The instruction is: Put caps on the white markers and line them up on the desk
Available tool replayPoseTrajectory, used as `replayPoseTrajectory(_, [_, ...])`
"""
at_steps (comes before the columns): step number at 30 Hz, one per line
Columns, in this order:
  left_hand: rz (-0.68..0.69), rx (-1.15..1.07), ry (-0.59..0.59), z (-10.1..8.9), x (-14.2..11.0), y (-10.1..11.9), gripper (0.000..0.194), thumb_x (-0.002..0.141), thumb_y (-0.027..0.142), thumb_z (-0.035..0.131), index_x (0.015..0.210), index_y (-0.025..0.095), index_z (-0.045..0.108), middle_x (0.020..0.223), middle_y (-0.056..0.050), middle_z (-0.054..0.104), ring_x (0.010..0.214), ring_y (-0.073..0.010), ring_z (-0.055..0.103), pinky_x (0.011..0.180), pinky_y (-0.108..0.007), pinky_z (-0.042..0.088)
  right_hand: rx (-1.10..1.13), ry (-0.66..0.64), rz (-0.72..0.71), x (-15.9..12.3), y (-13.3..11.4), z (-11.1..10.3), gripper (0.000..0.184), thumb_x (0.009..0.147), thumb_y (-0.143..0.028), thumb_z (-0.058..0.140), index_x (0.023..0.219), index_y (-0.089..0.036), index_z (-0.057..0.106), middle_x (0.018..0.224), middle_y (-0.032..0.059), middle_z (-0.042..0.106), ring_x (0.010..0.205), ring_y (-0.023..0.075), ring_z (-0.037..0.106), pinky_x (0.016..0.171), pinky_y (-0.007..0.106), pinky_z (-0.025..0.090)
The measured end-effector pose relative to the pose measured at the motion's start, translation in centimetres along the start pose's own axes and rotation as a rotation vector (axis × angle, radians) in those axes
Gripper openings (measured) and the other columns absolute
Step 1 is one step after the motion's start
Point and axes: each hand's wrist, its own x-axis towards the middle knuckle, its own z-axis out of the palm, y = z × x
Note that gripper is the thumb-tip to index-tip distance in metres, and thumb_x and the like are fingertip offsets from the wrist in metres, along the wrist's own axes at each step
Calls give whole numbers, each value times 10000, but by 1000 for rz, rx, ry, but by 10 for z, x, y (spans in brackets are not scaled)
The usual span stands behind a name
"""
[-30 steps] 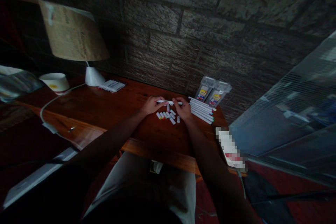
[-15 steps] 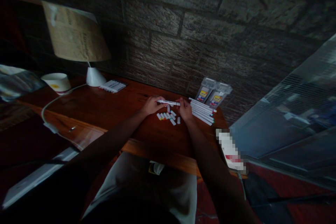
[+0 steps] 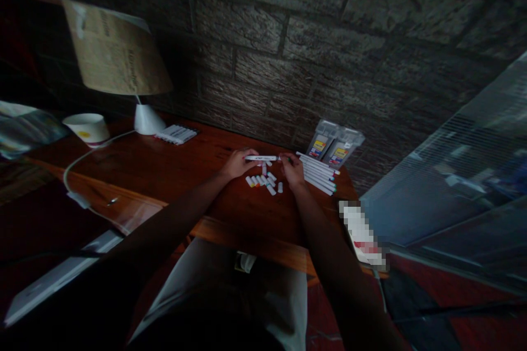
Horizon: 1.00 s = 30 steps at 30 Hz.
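A white marker (image 3: 261, 158) lies nearly level between my hands, above the wooden table. My left hand (image 3: 237, 163) grips its left end, with the fingers closed round it. At the marker's right end, my right hand (image 3: 292, 169) is pinched on a small marker cap with a bit of green showing; the fingers mostly hide it. Below the hands lie several loose white caps (image 3: 270, 190) with coloured ends. Just right of my right hand, several white markers (image 3: 317, 175) lie side by side in a slanted row.
Two clear plastic cases (image 3: 340, 154) with labels stand against the stone wall. A lamp (image 3: 147, 119), a paper cup (image 3: 86, 129) and a flat pack of pens (image 3: 177, 134) are on the left. A blurred-out white object (image 3: 360, 233) lies at the table's right edge, and a cable crosses the left side.
My right hand has shifted slightly right, and a small gap now shows between it and the marker body. The marker has turned closer to level in my left hand.
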Motion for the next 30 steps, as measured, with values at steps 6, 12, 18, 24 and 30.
replayPoseTrajectory(6, [-13, 0, -6, -1, 0, -1, 184, 822, 315, 721, 943, 182, 679, 934, -37, 735, 843, -167, 676, 788, -269, 509, 185, -41, 81, -6, -14, 1, 496, 630, -584, 741, 948, -208, 680, 622, -39, 596, 453, 93, 395, 433, 241, 272])
replayPoseTrajectory(12, [-19, -17, 18, 0, -1, -1, 258, 834, 397, 696, 968, 176, 683, 947, -47, 742, 846, -181, 689, 785, -279, 511, 270, -88, 62, -11, -21, 0, 509, 603, -516, 812, 996, -217, 691, 696, -45, 629, 480, 68, 420, 441, 224, 300])
replayPoseTrajectory(18, [-30, -25, 18, 0, -1, 1, 329, 857, 499, 650, 956, 189, 699, 920, -34, 752, 827, -183, 694, 769, -275, 510, 381, -87, 96, -11, -24, -1, 452, 636, -468, 793, 1011, -231, 704, 760, -38, 650, 482, 58, 436, 430, 214, 295])
replayPoseTrajectory(24, [-22, -29, 26, 0, -1, 1, 336, 864, 507, 644, 940, 185, 700, 900, -33, 750, 801, -177, 689, 746, -267, 505, 448, -76, 138, -8, -21, -1, 396, 666, -488, 743, 962, -227, 709, 844, -26, 696, 465, 58, 459, 414, 209, 291])
replayPoseTrajectory(30, [-5, -31, 20, 0, -2, 2, 311, 865, 480, 655, 946, 183, 700, 895, -31, 748, 788, -168, 683, 738, -264, 500, 378, -98, 150, -9, -18, 0, 436, 656, -504, 773, 998, -239, 722, 834, -26, 699, 492, 63, 470, 422, 202, 303])
